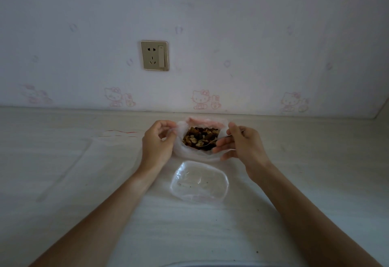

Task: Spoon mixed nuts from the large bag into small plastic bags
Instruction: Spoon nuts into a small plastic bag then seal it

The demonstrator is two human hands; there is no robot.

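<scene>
Lying across the nuts [200,137], spoon [216,139], bowl leftward.

Both forearms ran off the bottom edge of the frame. The spoon [212,141] bowl lay half buried in the nuts [200,137] at centre (its load too small to judge). Faint flat plastic bags [63,161] at left blurred into the table [315,161].
</scene>
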